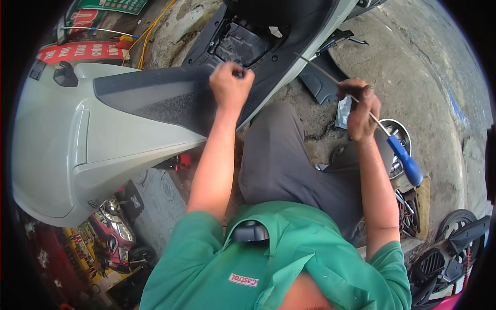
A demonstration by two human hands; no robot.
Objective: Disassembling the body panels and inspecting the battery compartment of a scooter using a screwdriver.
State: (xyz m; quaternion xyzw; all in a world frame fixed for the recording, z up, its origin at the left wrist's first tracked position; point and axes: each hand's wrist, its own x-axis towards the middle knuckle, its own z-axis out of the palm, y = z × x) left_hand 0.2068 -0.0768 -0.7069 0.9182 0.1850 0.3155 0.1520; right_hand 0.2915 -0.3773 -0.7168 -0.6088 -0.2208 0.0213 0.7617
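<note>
My right hand [361,111] is closed round the long metal shaft of a screwdriver [406,161]. Its blue handle points down to the right, and its thin tip end reaches up left towards the scooter's edge. My left hand [231,85] has its fingers curled together over the dark footboard [160,95] of a scooter; whatever they hold, if anything, is hidden. Just beyond that hand is an uncovered recess [243,44] with black parts inside. The scooter's pale grey body panel [46,150] fills the left side.
A dark plastic panel [321,82] lies on the concrete at the right, near a small silvery packet [343,112]. Beside my right forearm are a round metal bowl [405,135] and a tray of tools [423,206]. Motorbike parts [439,263] stand at the lower right.
</note>
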